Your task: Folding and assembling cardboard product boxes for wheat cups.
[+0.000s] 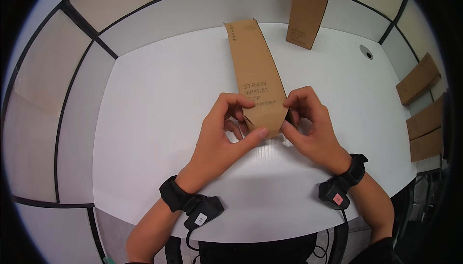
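A long brown cardboard box [254,66] lies on the white table with its near end toward me. Its near end is partly unclosed, with a flap [265,119] bent down over it and a dark gap at the right side. My left hand [224,124] grips the left near corner, thumb on the flap and fingers curled at the box's side. At the right near corner, my right hand [308,121] pinches the box edge and a side flap between thumb and fingers. Both wrists wear black straps with small cabled devices.
Another brown box [308,13] stands upright at the table's back. Several more boxes [418,79] sit along the right edge by the partition. A round cable hole [366,52] is in the table's back right. Pale partitions with black frames [77,18] enclose the table [144,105].
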